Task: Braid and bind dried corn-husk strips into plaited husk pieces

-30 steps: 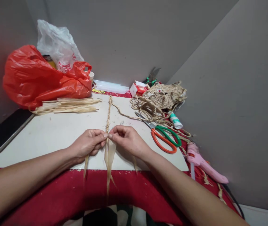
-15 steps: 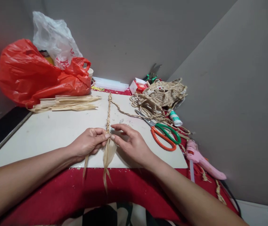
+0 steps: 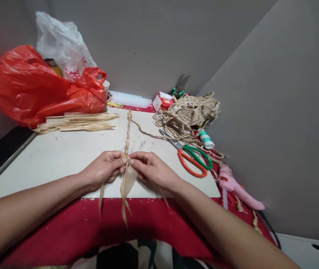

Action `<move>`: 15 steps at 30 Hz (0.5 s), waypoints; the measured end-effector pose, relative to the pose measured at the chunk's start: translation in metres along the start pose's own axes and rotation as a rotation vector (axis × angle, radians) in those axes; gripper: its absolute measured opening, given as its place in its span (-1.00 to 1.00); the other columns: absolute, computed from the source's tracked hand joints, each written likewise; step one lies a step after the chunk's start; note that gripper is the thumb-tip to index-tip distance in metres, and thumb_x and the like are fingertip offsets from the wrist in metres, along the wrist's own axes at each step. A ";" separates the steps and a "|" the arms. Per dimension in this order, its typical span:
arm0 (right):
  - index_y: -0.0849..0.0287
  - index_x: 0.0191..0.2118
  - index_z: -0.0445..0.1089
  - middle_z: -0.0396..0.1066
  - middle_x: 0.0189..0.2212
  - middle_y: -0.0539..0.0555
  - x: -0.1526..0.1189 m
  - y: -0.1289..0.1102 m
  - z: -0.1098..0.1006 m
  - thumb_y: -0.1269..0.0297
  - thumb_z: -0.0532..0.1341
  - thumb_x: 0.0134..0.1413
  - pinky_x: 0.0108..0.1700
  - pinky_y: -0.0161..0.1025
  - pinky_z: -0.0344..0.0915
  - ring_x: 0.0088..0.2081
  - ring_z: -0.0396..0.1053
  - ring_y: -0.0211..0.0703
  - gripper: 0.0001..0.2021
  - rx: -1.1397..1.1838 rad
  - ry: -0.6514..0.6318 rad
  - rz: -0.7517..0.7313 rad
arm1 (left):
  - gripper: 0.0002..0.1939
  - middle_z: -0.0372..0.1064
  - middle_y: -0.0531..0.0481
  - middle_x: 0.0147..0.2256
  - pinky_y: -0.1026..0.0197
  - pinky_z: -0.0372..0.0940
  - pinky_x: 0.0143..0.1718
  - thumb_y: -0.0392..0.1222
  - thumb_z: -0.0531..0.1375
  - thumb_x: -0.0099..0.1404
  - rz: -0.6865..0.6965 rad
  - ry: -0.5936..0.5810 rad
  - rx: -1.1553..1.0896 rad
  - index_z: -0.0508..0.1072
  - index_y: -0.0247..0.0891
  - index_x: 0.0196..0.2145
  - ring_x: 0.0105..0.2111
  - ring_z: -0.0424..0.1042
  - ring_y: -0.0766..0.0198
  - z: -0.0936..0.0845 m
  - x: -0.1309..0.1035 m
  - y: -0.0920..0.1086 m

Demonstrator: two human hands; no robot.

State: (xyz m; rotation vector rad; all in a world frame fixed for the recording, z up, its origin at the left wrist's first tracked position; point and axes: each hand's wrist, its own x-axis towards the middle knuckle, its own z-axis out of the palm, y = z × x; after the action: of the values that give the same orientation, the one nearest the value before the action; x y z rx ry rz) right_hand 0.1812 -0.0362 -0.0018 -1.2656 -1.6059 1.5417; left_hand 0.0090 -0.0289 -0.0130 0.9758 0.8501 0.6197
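Observation:
A narrow braid of dried, straw-coloured husk runs up the white board from between my fingers. At its lower end my left hand is closed in a pinch, and a thin loose strand hangs below that hand. My right hand pinches the same end from the other side, its thumb and forefinger almost touching the left thumb. A broad, pale husk strip dangles between both hands, tapering past the board's front edge. Another strand tip shows under my right hand. The fingertips partly hide where the strips cross.
Loose husk strips lie left, before a red plastic bag and a phone. Scissors rest on the white board at right, near coiled braided cord. A pink glue gun lies beyond the board's right edge.
My right hand's fingers have closed onto the braid end, where its forefinger was lifted before. A strand tip now shows beneath that hand. The view has shifted slightly.

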 end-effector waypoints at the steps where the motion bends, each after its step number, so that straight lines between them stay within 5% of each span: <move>1: 0.29 -0.25 0.40 0.35 -0.51 0.01 0.000 -0.003 -0.001 0.19 0.11 0.12 -0.40 -0.33 0.17 -0.52 0.19 -0.33 -0.74 -0.060 -0.033 -0.011 | -0.71 0.01 0.21 -0.73 0.37 -0.28 -0.76 -0.04 0.15 0.21 -0.006 0.002 0.015 0.25 -0.29 -0.53 -0.79 -0.17 0.57 0.000 0.000 0.000; 6: 0.30 -0.39 0.39 0.35 -0.49 0.03 0.003 -0.015 -0.014 0.30 0.07 0.14 -0.31 -0.33 0.17 -0.42 0.23 -0.27 -0.78 -0.411 -0.113 -0.132 | -0.72 0.01 0.21 -0.72 0.37 -0.26 -0.75 -0.05 0.13 0.23 -0.048 -0.005 0.075 0.27 -0.30 -0.51 -0.78 -0.16 0.56 0.000 -0.001 0.003; 15: 0.27 -0.35 0.40 0.41 -0.44 0.05 0.007 -0.006 -0.018 0.38 0.02 0.17 -0.27 -0.33 0.19 -0.38 0.30 -0.26 -0.78 -0.524 -0.151 -0.241 | -0.82 0.03 0.20 -0.71 0.39 -0.27 -0.76 -0.15 0.10 0.22 -0.186 -0.021 0.053 0.30 -0.30 -0.46 -0.78 -0.18 0.56 -0.002 0.003 0.011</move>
State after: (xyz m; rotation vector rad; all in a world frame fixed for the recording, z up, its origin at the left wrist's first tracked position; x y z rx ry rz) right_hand 0.1936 -0.0213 0.0053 -1.1683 -2.2689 1.1263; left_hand 0.0086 -0.0209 -0.0048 0.9365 0.9306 0.4293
